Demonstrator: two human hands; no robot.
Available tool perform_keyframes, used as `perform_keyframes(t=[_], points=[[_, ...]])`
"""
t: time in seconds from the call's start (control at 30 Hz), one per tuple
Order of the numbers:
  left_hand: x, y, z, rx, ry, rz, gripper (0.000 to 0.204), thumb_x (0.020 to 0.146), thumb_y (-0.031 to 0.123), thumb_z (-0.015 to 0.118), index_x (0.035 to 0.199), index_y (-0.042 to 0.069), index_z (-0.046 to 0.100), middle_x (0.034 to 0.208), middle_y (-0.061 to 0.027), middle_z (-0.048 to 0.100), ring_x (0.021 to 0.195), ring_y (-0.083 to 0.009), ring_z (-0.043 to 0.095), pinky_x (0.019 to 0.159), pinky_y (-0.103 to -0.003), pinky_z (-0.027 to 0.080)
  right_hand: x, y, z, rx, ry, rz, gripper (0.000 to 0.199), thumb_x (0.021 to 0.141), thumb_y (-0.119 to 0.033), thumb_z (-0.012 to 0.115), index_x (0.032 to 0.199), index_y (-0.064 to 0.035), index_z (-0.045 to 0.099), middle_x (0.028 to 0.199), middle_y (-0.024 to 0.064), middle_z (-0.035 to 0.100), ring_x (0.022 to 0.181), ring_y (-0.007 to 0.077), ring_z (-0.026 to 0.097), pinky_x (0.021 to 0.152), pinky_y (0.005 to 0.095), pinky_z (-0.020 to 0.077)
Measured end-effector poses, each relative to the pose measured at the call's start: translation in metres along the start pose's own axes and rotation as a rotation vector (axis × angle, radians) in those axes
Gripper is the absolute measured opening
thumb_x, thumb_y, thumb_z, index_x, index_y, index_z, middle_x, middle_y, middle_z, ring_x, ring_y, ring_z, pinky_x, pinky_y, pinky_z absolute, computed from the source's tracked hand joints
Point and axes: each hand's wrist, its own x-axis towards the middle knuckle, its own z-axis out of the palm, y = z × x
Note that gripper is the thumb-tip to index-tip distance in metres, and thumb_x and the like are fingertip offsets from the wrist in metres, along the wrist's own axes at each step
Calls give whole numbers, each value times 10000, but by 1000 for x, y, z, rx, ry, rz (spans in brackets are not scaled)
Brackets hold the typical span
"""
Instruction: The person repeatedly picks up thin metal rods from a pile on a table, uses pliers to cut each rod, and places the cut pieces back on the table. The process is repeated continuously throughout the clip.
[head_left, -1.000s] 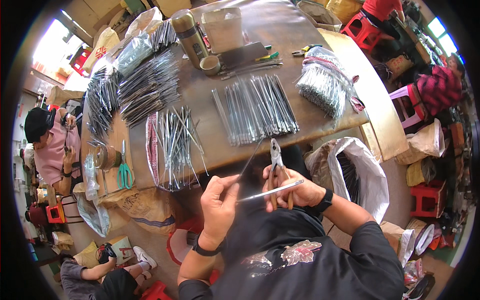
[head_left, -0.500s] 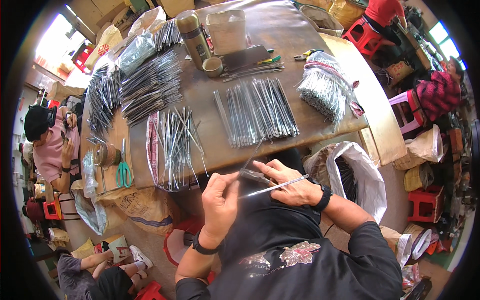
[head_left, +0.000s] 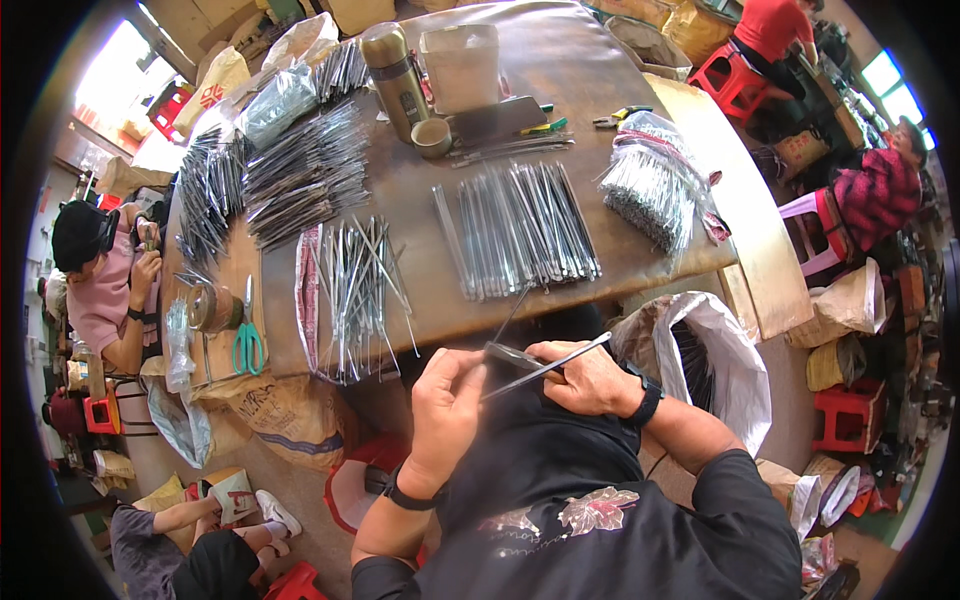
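Above my lap, just off the table's near edge, my two hands work close together. My left hand (head_left: 445,398) is closed in a pinch on a thin metal strip (head_left: 530,378), which slants up to the right across my right hand's fingers. My right hand (head_left: 588,380) is curled round a grey metal tool (head_left: 513,354) that looks like pliers; its handles are mostly hidden. A second, dark thin strip (head_left: 510,312) points from the tool toward the table. Beyond my hands, a row of metal strips (head_left: 525,225) lies side by side on the table.
A looser pile of strips (head_left: 360,295) lies left, with bigger bundles (head_left: 305,175) behind. A bagged bundle (head_left: 655,190) sits right, near yellow-handled pliers (head_left: 622,117). Teal scissors (head_left: 247,345), a flask (head_left: 395,80) and a cup (head_left: 432,138) stand about. An open white sack (head_left: 735,375) is beside my right arm.
My right hand's fingers have drawn in round the tool from a more stretched position. The slanting strip now tilts more steeply. My left hand has shifted slightly right.
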Motion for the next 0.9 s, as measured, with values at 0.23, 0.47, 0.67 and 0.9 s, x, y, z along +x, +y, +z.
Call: perform_keyframes(t=[0.23,0.47,0.67,0.9], points=[[-8,9,-24,150,-65,-51,636,772,303,799,1246,14,490,1004,-25,441,806,-81,443,705,-204,419,5,-7,-7,28,48,102,346,735,-106,570,1073,-29,592,910,210,631,868,405,601,752,435,492],[-20,11,-29,559,134,231,417,743,48,758,1125,-6,598,960,-96,541,822,-192,590,636,-285,501,14,-11,8,-10,129,72,405,725,-76,556,1125,-18,584,807,196,613,725,361,613,674,398,501],[-6,-6,-35,352,194,133,172,845,-31,642,1013,-68,651,810,-65,585,559,-94,573,472,-225,477,16,-7,14,171,24,99,483,761,-100,535,1240,-39,523,817,120,618,763,279,610,727,367,488],[51,-48,-77,68,318,-241,232,864,32,614,1048,-110,620,690,-76,618,511,-100,558,431,-236,444,6,7,10,606,-11,274,534,792,-40,469,1322,18,448,806,49,593,643,99,556,574,233,451]])
